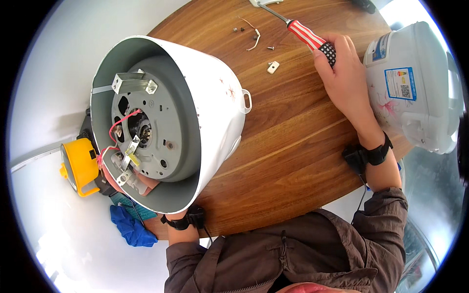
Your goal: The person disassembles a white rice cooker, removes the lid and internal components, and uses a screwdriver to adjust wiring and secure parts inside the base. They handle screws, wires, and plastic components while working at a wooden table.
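Note:
A white rice cooker body (222, 93) lies tipped on its side at the left, its open underside facing left. Inside show a grey metal plate (154, 115), metal brackets (134, 84) and pink wires (119, 128). My left hand (147, 184) grips the lower rim, with part of it inside the shell; most of it is hidden. In my right hand (344, 83) is a screwdriver (308, 35) with a striped, starred handle. Its shaft points up and left, toward a white piece (266, 2) at the far table edge.
A second white appliance (391, 112) with a blue label stands at the right. Small screws (270, 48), a white sleeved wire (257, 39) and a small white part (273, 67) lie on the wooden table (273, 141). A yellow lamp (78, 163) and blue cloth (129, 227) are at the left.

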A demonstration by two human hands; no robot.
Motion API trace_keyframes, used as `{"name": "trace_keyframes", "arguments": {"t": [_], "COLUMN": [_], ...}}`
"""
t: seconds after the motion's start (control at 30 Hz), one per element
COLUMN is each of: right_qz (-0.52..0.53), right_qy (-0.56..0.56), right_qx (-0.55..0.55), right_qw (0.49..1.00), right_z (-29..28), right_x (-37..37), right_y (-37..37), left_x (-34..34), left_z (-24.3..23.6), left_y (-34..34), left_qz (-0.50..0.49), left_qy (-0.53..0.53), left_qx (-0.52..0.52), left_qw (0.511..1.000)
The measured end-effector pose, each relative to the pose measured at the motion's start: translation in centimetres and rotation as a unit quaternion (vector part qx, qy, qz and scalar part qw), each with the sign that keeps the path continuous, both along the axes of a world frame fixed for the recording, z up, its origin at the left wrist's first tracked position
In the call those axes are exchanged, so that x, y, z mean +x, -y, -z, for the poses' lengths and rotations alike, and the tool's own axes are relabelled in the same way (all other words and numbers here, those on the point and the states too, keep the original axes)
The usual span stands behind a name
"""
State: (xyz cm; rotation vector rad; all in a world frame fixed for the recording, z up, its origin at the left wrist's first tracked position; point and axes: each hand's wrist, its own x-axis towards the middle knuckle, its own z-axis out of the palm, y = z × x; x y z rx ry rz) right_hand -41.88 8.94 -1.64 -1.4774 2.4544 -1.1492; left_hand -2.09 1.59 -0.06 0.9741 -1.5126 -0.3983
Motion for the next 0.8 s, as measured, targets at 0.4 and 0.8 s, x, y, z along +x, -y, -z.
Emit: {"name": "trace_keyframes", "arguments": {"t": [0.4, 0.8], "right_qz": [0.033, 0.006], "right_qy": [-0.063, -0.114], "right_qx": [0.086, 0.092], "right_qw": [0.994, 0.989], "right_z": [1.2, 1.2], "right_x": [-0.5, -0.3], "right_y": [0.2, 0.2], "left_x": [0.3, 0.1], "left_z": [-0.2, -0.1], "left_y": [-0.1, 0.3], "left_qz": [-0.005, -0.011], "left_qy": [0.000, 0.002], "left_qx": [-0.003, -0.009], "left_qw": [1.000, 1.000]}}
